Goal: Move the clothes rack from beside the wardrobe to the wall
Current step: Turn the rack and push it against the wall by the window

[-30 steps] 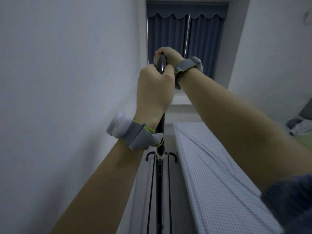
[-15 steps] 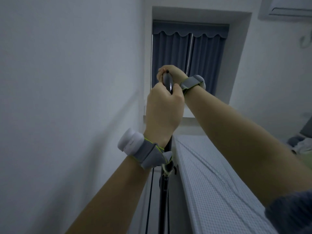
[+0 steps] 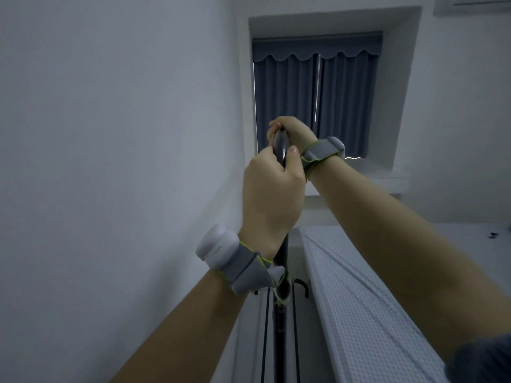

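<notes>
The clothes rack [image 3: 279,327] is a thin black upright pole with small curved hooks and thin side rods lower down. It stands in the narrow gap between the white wall [image 3: 110,161] on the left and a bed. My left hand [image 3: 272,194] is wrapped around the pole just under its rounded top. My right hand [image 3: 291,132] grips the top of the pole from behind. Both wrists carry grey straps with white pods. The rack's base is out of view.
A bed with a white textured mattress [image 3: 365,308] runs along the right of the rack. A window recess with shut blue curtains [image 3: 315,100] lies straight ahead above a white sill. An air conditioner's edge [image 3: 470,4] shows at top right.
The view has tilted upward, so my hands and the pole sit lower in the picture. The grip of both hands on the pole is the same.
</notes>
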The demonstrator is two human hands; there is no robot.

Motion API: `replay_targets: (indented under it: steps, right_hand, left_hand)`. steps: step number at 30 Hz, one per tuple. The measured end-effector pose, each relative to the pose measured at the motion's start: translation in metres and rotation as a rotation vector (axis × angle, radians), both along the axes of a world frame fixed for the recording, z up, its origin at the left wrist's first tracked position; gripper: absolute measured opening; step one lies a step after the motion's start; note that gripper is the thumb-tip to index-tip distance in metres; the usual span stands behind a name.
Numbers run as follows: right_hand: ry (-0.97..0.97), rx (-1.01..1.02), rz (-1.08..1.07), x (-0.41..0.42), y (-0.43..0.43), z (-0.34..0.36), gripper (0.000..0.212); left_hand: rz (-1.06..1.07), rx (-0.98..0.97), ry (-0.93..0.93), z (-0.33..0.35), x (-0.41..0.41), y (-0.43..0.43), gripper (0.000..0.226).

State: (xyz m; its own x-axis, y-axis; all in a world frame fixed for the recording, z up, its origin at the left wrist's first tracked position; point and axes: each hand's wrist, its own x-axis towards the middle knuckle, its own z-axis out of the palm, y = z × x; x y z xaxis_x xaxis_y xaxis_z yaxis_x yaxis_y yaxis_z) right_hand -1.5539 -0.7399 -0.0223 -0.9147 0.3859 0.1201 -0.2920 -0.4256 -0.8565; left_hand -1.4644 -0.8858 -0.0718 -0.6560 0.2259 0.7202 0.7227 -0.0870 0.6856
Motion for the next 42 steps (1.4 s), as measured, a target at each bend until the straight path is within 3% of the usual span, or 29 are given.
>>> replay_targets:
  steps: [8,31,37,42]
  right_hand:
    - [0.032,-0.107,0.003,-0.068,0.046,0.003,0.037]
    - [-0.034,-0.100,0.067,-0.274,0.222,-0.001,0.035]
    - [-0.053,-0.083,0.057,-0.286,0.234,-0.003,0.036]
    - [-0.074,-0.009,0.073,-0.270,0.231,-0.002,0.038]
  left_hand:
    - [0.039,0.011,0.006,0.002,-0.063,0.049,0.040]
    - [0.145,-0.035,-0.017,-0.001,-0.264,0.236,0.039]
    - [0.015,-0.049,-0.143,0.000,-0.273,0.242,0.034]
    - [-0.363,-0.170,-0.432,0.013,-0.267,0.226,0.017]
